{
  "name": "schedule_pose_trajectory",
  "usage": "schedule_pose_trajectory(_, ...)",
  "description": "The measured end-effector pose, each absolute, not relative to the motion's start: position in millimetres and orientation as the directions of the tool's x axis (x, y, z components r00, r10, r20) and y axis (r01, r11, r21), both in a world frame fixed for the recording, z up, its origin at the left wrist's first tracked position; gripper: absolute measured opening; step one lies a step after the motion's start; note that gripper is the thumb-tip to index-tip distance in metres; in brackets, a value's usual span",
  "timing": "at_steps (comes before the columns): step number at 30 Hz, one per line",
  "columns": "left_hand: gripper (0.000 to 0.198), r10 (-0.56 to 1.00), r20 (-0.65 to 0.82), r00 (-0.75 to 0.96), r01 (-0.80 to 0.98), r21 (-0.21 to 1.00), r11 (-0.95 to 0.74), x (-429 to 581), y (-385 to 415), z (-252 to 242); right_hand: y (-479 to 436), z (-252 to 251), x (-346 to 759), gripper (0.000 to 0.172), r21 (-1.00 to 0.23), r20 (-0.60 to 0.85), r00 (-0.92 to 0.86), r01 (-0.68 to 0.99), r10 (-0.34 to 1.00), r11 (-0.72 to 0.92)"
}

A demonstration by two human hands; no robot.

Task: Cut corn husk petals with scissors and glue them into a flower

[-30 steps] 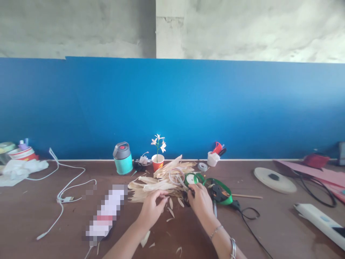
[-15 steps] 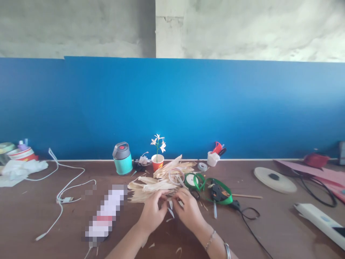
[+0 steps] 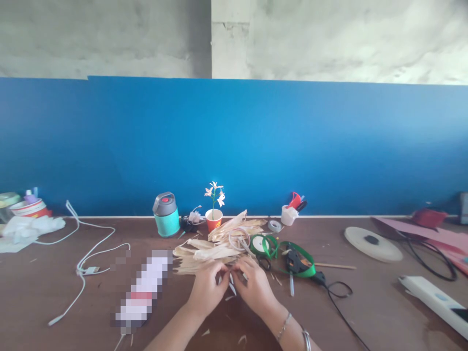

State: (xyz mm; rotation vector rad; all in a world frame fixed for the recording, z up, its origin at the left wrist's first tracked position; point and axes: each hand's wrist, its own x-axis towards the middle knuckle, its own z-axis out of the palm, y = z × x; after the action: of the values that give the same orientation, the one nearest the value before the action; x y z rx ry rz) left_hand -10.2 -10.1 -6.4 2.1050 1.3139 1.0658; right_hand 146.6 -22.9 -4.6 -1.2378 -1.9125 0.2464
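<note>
My left hand (image 3: 211, 285) and my right hand (image 3: 253, 282) meet fingertip to fingertip at the table's middle. Both are closed in a pinch on a small pale husk strip (image 3: 232, 286), whose pointed end hangs below the fingers; its upper part is hidden. Right behind them lies a pile of dried corn husks (image 3: 212, 251). A spool of green ribbon (image 3: 261, 243) and a black glue gun (image 3: 293, 258), ribbon looped around it, lie to the right. Behind the husks stands a paper cup (image 3: 214, 222) holding a stem of white flowers (image 3: 215, 193).
A teal thermos (image 3: 166, 222) and a white pen cup (image 3: 288, 215) stand at the back. White cables (image 3: 82, 253) and a pixelated object (image 3: 144, 290) are on the left. A round lid (image 3: 373, 243), a stick (image 3: 334, 266) and a white device (image 3: 435, 300) lie right. Husk scraps (image 3: 243, 339) dot the table.
My fingertips have drawn closer together, the right hand shifting slightly left. The pale strip's lower end has turned a little between them. Everything else stays in place.
</note>
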Motion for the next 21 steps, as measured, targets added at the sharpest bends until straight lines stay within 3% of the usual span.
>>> schedule_pose_trajectory(5,0.013,0.921,0.355,0.160,0.437,0.811,-0.388,-10,-8,-8,-18,-10,146,0.015,-0.749,0.406,-0.079,0.542,0.911,0.381)
schedule_pose_trajectory(10,0.010,0.946,0.279,0.166,0.253,0.915,-0.314,-9,-7,-9,-14,-11,141,0.019,-0.986,0.130,-0.006,0.106,0.991,0.130)
schedule_pose_trajectory(15,0.022,0.944,0.131,0.304,-0.063,0.991,-0.118,-8,-9,-5,-20,-2,140,0.033,-0.965,-0.018,-0.111,-0.259,0.994,-0.046)
schedule_pose_trajectory(21,0.026,0.935,0.066,0.348,-0.150,0.989,-0.014,-6,-10,-3,-25,2,141,0.040,-0.946,-0.063,-0.197,-0.299,0.978,-0.121)
